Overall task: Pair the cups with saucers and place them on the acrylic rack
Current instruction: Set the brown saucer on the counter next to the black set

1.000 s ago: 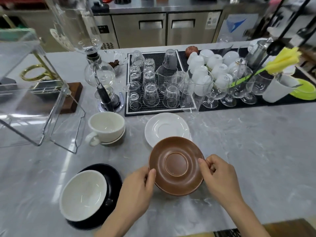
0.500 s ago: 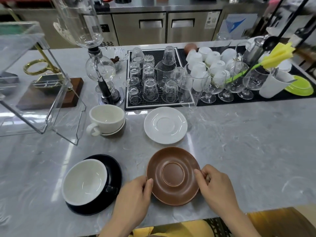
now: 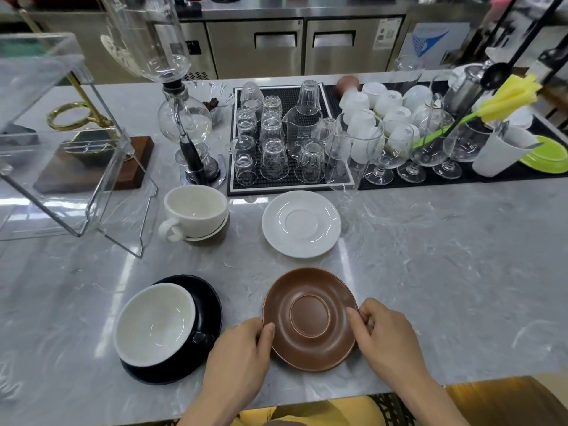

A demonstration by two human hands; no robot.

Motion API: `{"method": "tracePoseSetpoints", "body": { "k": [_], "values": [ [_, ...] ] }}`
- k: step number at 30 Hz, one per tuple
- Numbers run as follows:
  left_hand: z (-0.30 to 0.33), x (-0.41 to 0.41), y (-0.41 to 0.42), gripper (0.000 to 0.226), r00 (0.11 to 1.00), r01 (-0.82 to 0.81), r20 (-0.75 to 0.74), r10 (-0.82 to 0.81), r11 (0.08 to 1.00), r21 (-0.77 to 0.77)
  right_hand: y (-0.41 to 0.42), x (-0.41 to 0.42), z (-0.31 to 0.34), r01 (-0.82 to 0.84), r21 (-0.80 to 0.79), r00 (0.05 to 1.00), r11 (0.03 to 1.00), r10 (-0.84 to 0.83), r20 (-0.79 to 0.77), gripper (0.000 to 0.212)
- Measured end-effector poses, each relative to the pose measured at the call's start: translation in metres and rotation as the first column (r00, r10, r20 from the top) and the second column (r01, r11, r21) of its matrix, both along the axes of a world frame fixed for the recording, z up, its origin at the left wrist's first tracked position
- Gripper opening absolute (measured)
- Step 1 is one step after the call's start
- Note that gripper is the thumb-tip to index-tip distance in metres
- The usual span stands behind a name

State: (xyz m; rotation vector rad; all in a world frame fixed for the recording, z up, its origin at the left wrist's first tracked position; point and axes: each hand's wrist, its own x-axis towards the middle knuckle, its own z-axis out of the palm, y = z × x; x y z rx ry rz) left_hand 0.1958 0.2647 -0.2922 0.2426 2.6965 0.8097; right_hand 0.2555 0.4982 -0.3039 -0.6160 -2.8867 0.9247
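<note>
Brown saucer [image 3: 309,321] lies between both hands; left hand [image 3: 242,353] and right hand [image 3: 388,342] pinch its rim.

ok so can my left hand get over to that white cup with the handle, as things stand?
Probably yes. The left hand grips the brown saucer, so it must let go first. The white cup sits beyond the black saucer, with bare counter between.

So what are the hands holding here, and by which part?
Both hold the brown saucer by its rim: the left hand pinches the left edge, the right hand the right edge.
</note>
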Motion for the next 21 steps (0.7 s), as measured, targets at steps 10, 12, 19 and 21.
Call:
{"method": "tracePoseSetpoints", "body": {
  "k": [10,12,19,21],
  "values": [
    [0.002,-0.003,-0.001,0.051,1.0,0.008,0.003,-0.008,0.998,-0.064,0.003,-0.004,0.004,-0.009,0.011,0.998,1.0,0.009,0.056,0.041],
    [0.002,-0.003,-0.001,0.051,1.0,-0.002,0.001,0.002,0.998,-0.062,0.002,-0.004,0.004,-0.004,0.005,0.998,1.0,0.004,0.065,0.041],
    [0.01,0.0,-0.003,0.051,0.999,-0.032,0.034,0.03,0.998,0.061,0.004,-0.003,0.008,0.068,0.005,0.996,0.998,-0.068,0.055,0.048],
    [0.017,0.001,-0.004,0.05,0.998,-0.059,0.039,0.055,0.989,0.136,0.005,-0.004,0.012,0.106,0.001,0.994,0.994,-0.106,0.031,0.047]
  ]
}}
